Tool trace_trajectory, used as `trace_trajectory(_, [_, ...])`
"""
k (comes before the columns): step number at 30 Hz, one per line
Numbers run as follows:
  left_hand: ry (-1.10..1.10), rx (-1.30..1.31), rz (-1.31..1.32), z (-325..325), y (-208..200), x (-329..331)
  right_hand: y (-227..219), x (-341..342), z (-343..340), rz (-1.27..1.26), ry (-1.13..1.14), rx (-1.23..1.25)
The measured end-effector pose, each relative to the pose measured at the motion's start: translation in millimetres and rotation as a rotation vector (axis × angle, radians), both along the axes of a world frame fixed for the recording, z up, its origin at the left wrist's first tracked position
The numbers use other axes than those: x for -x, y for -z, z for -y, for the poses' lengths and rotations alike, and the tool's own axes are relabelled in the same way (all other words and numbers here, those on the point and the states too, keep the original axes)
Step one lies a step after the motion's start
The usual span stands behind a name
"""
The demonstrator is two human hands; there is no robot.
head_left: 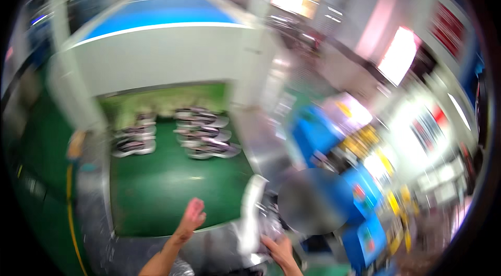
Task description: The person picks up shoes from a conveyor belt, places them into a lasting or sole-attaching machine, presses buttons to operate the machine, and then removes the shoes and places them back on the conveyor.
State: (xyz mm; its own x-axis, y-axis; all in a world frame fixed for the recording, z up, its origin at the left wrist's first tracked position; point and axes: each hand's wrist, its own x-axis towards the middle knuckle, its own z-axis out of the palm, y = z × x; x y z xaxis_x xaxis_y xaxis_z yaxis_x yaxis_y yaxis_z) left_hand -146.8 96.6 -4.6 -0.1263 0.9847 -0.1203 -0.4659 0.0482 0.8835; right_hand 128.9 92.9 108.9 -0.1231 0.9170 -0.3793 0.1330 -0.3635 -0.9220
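My left hand [192, 219] hovers over the near end of a green conveyor belt [172, 192]. Motion blur smears its fingers, and nothing shows in them. At the belt's right near corner, my right hand [279, 247] grips a shoe [252, 211] turned on its side, its long white sole facing left. Blur hides much of the shoe's upper. Farther along the belt lie dark shoes with pale soles: a short stack [135, 140] on the left and a larger cluster [206, 135] to its right.
Metal rails [91, 198] edge the belt. Beyond the shoes stands a white machine housing [162, 59] with a blue top [162, 7]. To the right are a round grey disc [312, 200], blue boxes [365, 239] and yellow parts [360, 143], all blurred.
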Motion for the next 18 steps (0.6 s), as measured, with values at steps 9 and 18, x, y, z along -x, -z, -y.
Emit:
trace_trajectory(9, [0.372, -0.285, 0.265, 13.1, -128.0, -230.1, -63.4, -120.7, 68.0, -0.005, 0.047, -0.85])
trace_trajectory(18, [0.963, -0.144, -0.045, 107.2, -156.1, -504.1, 26.5, -390.1, 260.1, -0.39, 1.035, -0.268])
